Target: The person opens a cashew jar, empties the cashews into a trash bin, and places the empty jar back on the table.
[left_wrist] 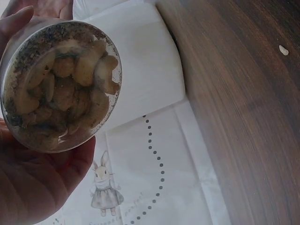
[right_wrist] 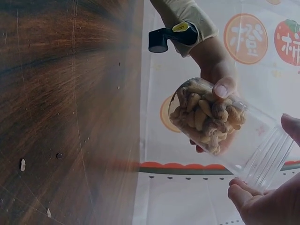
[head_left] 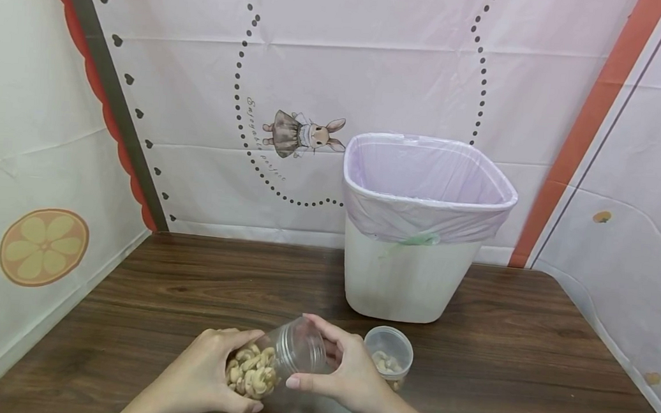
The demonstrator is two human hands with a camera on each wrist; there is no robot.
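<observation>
My left hand (head_left: 198, 367) grips a clear plastic jar (head_left: 252, 370) of cashews around its body, tilted above the table. The nuts have gathered toward its base. My right hand (head_left: 355, 378) holds the jar's ridged mouth end (right_wrist: 268, 157) between thumb and fingers. In the left wrist view the jar's base (left_wrist: 63, 86) faces the camera, with dark crumbs among the cashews. A second clear container (head_left: 389, 348) with some cashews in it stands just behind the right wrist, partly hidden by it.
A white bin (head_left: 403, 279) with a pale purple liner stands at the back of the brown wooden table (head_left: 233, 276). Printed cloth (head_left: 200, 95) hangs behind and at both sides. Small nut pieces (right_wrist: 22, 164) lie on the tabletop.
</observation>
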